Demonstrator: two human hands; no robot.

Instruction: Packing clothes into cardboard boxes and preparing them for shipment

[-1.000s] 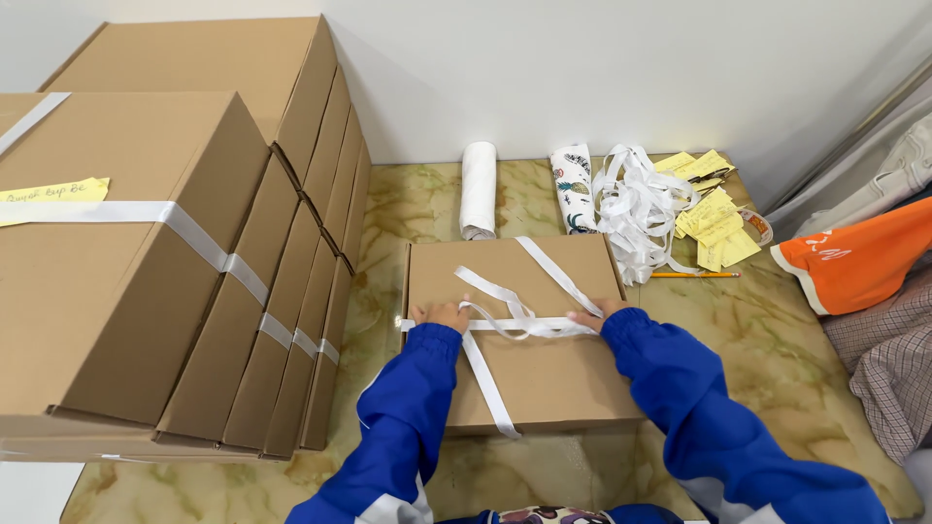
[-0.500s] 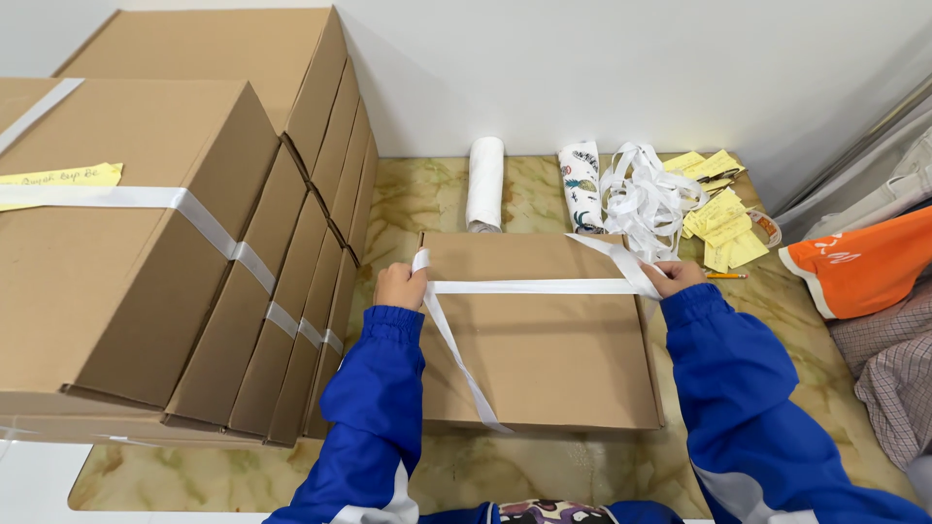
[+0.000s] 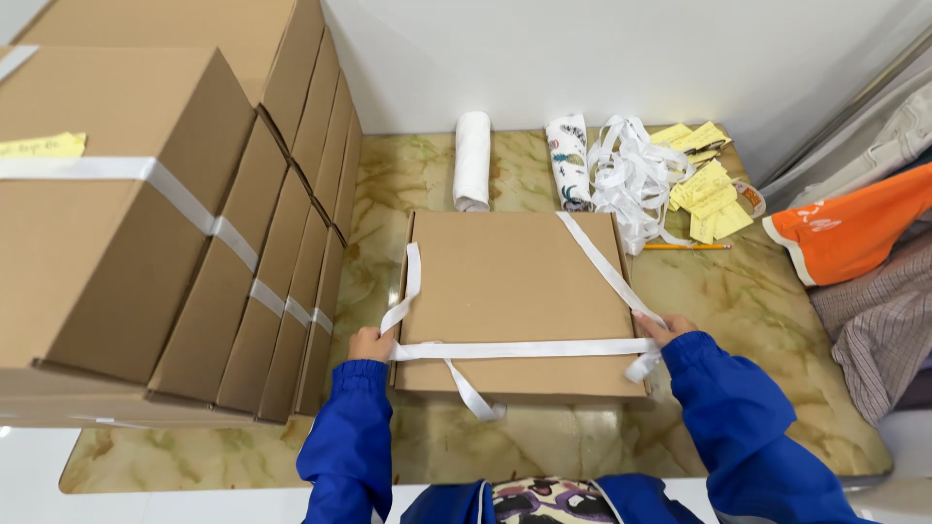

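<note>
A flat cardboard box (image 3: 515, 291) lies in the middle of the marbled tabletop (image 3: 757, 320), with a white ribbon (image 3: 524, 347) stretched taut across its near edge. The left hand (image 3: 370, 343) pinches the ribbon at the box's lower left corner and the right hand (image 3: 664, 328) grips it at the lower right (hands well apart). Strapped boxes (image 3: 175, 223) stack at the left of the frame.

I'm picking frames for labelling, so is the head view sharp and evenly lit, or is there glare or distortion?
Head view: sharp and evenly lit, with no strong glare on the glossy marble tabletop; soft shadows under the flat brown cardboard box; wide-angle lens bows the stacked cardboard boxes at left; white strap crisp.
</note>
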